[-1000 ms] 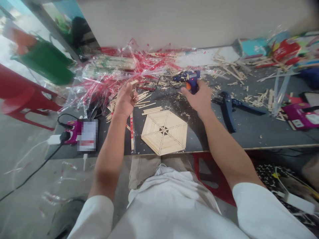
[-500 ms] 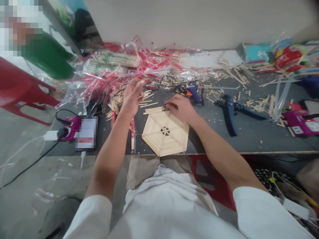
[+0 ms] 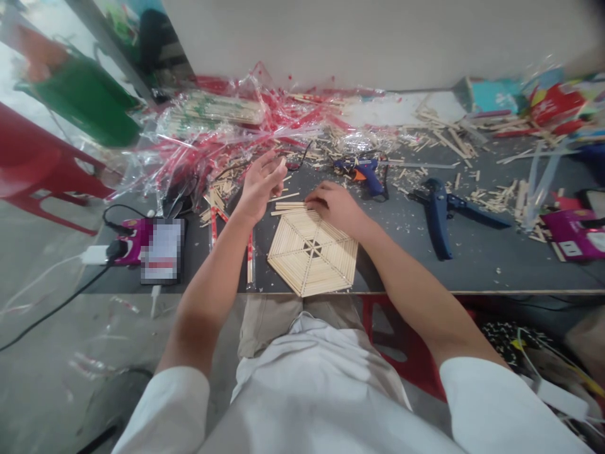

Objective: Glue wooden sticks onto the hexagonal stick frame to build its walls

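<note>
A flat hexagonal panel of pale wooden sticks (image 3: 293,252), with spokes and a small dark gap at its middle, lies near the table's front edge. Over its upper right side, my right hand (image 3: 338,208) curls its fingers closed at the ends of several loose sticks (image 3: 289,207) along the top edge. My left hand (image 3: 259,188) is raised above the table, left of the panel. Its fingers are closed, and a small pale stick end (image 3: 282,162) shows at the fingertips; the rest of it is hidden.
Behind the panel lie a blue glue gun (image 3: 368,175) and dark blue cutters (image 3: 438,217). Plastic wrappers (image 3: 265,120) and stick scraps cover the back. A phone (image 3: 163,252) and a purple power strip (image 3: 132,243) are at left. A red stool (image 3: 42,164) stands beside the table.
My left hand has moved slightly right and turned, its fingers drawing in. My right hand has shifted a little left along the loose sticks.
</note>
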`<state>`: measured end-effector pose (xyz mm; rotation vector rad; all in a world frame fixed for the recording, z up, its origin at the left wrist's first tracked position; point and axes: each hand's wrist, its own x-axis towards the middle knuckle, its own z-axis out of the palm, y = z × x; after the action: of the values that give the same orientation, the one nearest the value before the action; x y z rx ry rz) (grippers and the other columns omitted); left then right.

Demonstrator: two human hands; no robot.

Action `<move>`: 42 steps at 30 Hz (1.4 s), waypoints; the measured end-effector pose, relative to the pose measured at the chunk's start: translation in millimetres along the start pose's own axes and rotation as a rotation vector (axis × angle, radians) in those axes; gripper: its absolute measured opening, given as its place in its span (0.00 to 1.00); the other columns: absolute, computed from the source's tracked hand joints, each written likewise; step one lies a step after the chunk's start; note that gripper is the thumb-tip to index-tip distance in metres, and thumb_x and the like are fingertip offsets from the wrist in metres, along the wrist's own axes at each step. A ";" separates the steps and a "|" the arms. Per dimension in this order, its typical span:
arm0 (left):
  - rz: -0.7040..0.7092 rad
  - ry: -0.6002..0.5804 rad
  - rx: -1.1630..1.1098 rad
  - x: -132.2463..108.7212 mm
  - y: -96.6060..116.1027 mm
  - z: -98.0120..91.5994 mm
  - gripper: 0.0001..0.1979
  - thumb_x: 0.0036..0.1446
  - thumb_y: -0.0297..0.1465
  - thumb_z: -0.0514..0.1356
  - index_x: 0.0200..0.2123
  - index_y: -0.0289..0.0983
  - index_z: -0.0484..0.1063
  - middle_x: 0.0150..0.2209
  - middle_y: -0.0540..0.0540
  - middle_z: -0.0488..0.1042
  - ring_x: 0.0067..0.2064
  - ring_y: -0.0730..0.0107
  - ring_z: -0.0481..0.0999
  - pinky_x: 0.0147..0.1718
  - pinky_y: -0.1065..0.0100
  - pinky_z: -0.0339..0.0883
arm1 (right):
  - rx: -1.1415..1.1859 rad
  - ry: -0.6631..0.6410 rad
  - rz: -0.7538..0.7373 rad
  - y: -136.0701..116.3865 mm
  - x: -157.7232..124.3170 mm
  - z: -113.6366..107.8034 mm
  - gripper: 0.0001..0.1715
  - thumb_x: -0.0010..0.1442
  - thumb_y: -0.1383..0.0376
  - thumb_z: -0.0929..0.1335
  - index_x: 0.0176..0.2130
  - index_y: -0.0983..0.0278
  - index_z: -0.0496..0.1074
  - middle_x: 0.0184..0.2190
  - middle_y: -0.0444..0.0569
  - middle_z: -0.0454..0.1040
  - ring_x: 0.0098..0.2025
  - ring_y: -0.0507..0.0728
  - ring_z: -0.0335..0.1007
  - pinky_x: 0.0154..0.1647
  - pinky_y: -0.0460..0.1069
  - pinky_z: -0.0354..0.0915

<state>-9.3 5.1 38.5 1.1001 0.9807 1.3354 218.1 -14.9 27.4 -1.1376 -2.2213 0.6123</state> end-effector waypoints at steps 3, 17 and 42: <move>0.005 -0.007 0.008 -1.1 0.4 1.0 0.39 0.42 0.53 0.78 0.55 0.46 0.75 0.57 0.43 0.78 0.28 0.80 0.69 0.25 0.70 0.63 | 0.001 -0.023 0.009 0.8 -0.2 -1.1 0.08 0.68 0.65 0.70 0.41 0.63 0.82 0.42 0.55 0.76 0.47 0.63 0.72 0.54 0.59 0.67; 0.033 -0.018 -0.037 -6.4 16.1 -2.3 0.45 0.46 0.61 0.73 0.62 0.47 0.70 0.58 0.41 0.74 0.39 0.71 0.77 0.34 0.70 0.64 | -0.094 -0.074 -0.033 -3.6 7.8 -4.4 0.13 0.72 0.64 0.66 0.42 0.64 0.80 0.43 0.57 0.76 0.49 0.64 0.71 0.57 0.59 0.66; 0.048 -0.271 -0.089 -15.2 25.5 3.2 0.46 0.44 0.57 0.75 0.63 0.47 0.72 0.67 0.37 0.72 0.32 0.77 0.73 0.27 0.71 0.62 | -0.430 -0.040 0.010 7.8 24.4 -11.9 0.10 0.71 0.67 0.63 0.44 0.65 0.74 0.48 0.61 0.76 0.50 0.66 0.73 0.48 0.59 0.70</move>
<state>-12.4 -11.8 62.9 1.2062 0.6938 1.2171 218.7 11.3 38.1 -1.3507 -2.4538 0.1600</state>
